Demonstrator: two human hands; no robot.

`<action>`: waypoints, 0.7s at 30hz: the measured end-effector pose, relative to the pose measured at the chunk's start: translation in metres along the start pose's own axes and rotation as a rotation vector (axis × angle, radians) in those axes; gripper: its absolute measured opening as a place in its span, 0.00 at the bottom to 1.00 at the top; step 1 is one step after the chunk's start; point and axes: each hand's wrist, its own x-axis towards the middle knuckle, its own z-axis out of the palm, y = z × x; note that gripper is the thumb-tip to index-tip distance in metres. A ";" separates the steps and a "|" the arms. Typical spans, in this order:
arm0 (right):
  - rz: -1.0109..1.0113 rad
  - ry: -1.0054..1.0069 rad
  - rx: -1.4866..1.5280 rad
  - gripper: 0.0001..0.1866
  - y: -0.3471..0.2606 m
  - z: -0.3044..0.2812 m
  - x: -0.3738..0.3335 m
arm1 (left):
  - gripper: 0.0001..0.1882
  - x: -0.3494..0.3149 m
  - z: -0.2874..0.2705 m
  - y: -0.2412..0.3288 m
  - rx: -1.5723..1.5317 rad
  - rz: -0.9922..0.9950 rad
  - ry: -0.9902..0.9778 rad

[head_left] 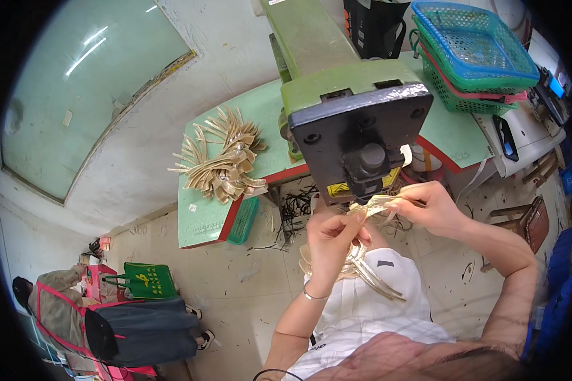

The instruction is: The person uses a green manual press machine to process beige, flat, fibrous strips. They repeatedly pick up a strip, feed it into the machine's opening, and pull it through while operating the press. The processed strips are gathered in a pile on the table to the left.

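Both my hands hold a gold strappy piece (pixel 376 204), which looks like a shoe upper, just under the black head (pixel 362 120) of a green machine (pixel 318 38). My left hand (pixel 332 238) pinches its near left end between thumb and fingers. At the other end, the fingertips of my right hand (pixel 432 208) are closed on it. More gold straps (pixel 365 273) lie over my lap on white clothing, below the left hand. A heap of gold straps (pixel 225 159) rests on the green tabletop (pixel 194 213) to the left. The machine head partly hides the far edge of the held piece.
Stacked blue and green plastic baskets (pixel 473 51) stand at the far right, near a phone (pixel 505 136). A brown stool (pixel 531 225) is right of my arm. At lower left a person (pixel 140 330) sits beside a green bag (pixel 149 279). Dark scraps litter the floor.
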 end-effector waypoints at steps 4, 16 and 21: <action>0.218 -0.008 0.295 0.12 0.000 0.003 -0.004 | 0.14 -0.001 0.014 -0.003 -0.099 -0.041 0.093; 0.156 -0.056 0.205 0.11 -0.014 0.014 0.008 | 0.11 -0.016 -0.006 -0.013 -0.252 0.029 0.229; 0.111 -0.084 0.151 0.11 -0.023 0.020 0.020 | 0.10 -0.023 -0.014 -0.022 -0.296 0.058 0.280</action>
